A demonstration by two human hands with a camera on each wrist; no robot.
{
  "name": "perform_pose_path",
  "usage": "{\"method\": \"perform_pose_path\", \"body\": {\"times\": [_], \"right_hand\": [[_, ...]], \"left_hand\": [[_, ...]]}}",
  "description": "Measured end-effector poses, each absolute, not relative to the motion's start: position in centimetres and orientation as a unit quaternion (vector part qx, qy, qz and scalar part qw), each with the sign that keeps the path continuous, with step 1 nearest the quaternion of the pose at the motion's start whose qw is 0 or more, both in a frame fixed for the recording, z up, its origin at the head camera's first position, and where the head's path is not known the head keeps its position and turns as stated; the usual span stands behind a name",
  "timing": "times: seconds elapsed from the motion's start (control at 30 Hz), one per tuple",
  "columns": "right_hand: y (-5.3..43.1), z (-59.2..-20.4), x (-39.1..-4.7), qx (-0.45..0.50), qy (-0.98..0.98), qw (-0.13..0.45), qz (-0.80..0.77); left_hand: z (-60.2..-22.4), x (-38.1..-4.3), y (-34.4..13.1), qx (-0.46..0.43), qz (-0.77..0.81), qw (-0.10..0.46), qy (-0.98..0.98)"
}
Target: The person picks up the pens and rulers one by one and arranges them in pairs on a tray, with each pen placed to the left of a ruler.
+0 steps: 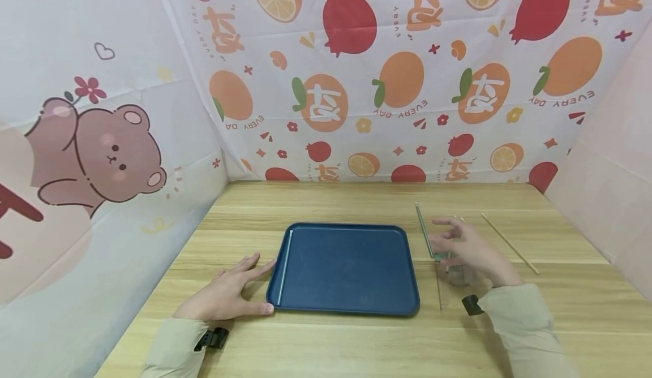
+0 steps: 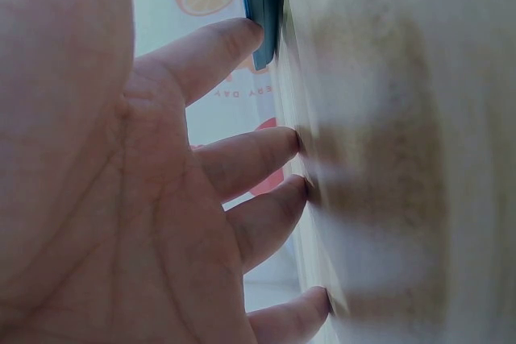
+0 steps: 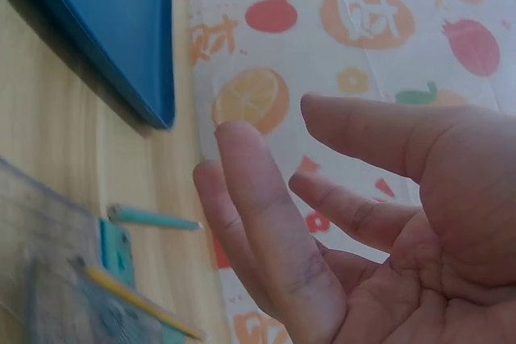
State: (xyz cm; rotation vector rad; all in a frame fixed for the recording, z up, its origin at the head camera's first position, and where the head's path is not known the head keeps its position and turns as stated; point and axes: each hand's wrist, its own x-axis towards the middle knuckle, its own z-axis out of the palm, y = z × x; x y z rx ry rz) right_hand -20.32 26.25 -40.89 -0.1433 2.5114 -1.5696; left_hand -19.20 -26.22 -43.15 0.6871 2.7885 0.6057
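A blue tray (image 1: pixel 351 267) lies on the table, with a light blue-green pencil (image 1: pixel 285 267) along its left side. My left hand (image 1: pixel 229 294) rests at the tray's left edge, thumb at the near corner and fingers spread; its fingertips touch the tabletop in the left wrist view. To the right of the tray, my right hand (image 1: pixel 474 252) hovers with parted fingers and nothing between them. Around and below it lie a green pencil (image 1: pixel 424 228), a clear ruler (image 1: pixel 441 296) and a yellow pencil (image 3: pixel 145 304) beside a green piece (image 3: pixel 117 251). The hand partly hides these from above.
Farther right, another yellow pencil (image 1: pixel 509 243) lies slantwise on the wooden table (image 1: pixel 326 344). A fruit-printed cloth (image 1: pixel 367 129) hangs behind the table, and a bear-printed cloth (image 1: pixel 112 157) hangs on the left.
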Motion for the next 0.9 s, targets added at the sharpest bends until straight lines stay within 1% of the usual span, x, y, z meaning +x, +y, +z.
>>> {"method": "perform_pose_path", "body": {"times": [0.2, 0.4, 0.77, 0.9], "right_hand": [[27.6, -40.5, -20.0, -0.035, 0.845, 0.087, -0.526], [28.4, -40.0, -19.5, -0.034, 0.870, 0.083, -0.485], [30.1, -40.6, -19.6, -0.029, 0.889, 0.070, -0.451], [31.2, -40.8, -19.6, -0.022, 0.889, 0.073, -0.451]], "left_hand": [[-43.1, -19.2, -26.3, 0.233, 0.206, 0.100, 0.945], [-43.1, -19.2, -26.3, 0.233, 0.204, 0.100, 0.946], [-43.1, -19.2, -26.3, 0.231, 0.198, 0.102, 0.947], [-43.0, -19.1, -26.2, 0.233, 0.194, 0.097, 0.948]]}}
